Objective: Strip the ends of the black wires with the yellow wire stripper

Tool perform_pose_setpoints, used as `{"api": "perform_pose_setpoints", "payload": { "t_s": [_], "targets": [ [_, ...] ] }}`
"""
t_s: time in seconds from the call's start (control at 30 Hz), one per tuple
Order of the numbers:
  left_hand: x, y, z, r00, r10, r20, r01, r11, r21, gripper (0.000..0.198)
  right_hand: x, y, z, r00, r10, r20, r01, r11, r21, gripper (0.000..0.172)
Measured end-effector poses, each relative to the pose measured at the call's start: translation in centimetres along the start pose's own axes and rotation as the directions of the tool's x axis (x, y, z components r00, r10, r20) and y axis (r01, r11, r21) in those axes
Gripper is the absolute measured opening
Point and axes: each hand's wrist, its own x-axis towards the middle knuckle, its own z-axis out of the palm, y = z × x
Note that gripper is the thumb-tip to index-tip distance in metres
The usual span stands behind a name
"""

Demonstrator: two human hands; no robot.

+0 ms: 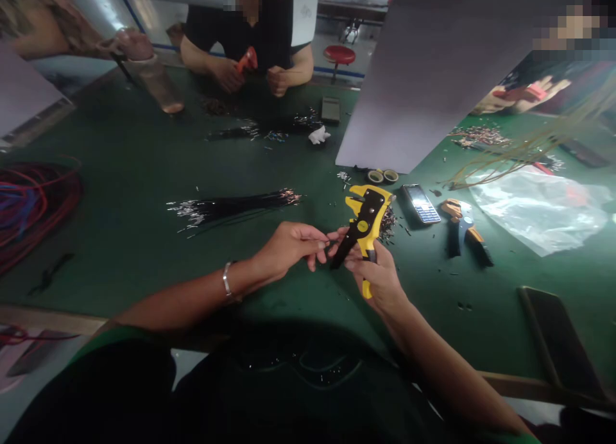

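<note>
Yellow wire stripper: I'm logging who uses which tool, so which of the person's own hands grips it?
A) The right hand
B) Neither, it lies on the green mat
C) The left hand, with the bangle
A: the right hand wraps around the handle of the yellow wire stripper, while the left hand, wearing a silver bangle, sits beside the tool.

On our counter (120,142), there's a wire coil (33,206) sitting at the left edge, with a bundle of stripped wires (233,208) mid-counter. To the right of that, our right hand (378,280) has a wire stripper (363,229) over the counter, with a keypad phone (421,203) just behind and to its right. Further right, we've got pliers (464,229), then a plastic bag (536,206) by the right edge, and a smartphone (558,341) at the front right corner.
</note>
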Motion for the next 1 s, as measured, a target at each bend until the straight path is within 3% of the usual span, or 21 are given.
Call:
{"api": "perform_pose_setpoints", "payload": {
  "t_s": [0.4,0.7,1.0],
  "targets": [
    [0.0,-0.8,-0.1,0.994,0.089,-0.063,-0.073,0.973,0.218,0.010,-0.4,0.1,0.5,0.999,0.002,-0.038,-0.002,1.000,0.013,0.042],
    [-0.3,-1.2,-0.1,0.957,0.287,-0.052,-0.221,0.830,0.512,0.019,-0.4,0.1,0.4,1.000,-0.008,-0.027,0.008,1.000,0.006,0.050],
    [-0.4,-1.6,-0.2,0.944,0.329,-0.014,-0.263,0.776,0.573,0.019,-0.5,-0.3,0.5,1.000,-0.025,-0.012,0.024,0.997,-0.077,0.049]
  ]
}}
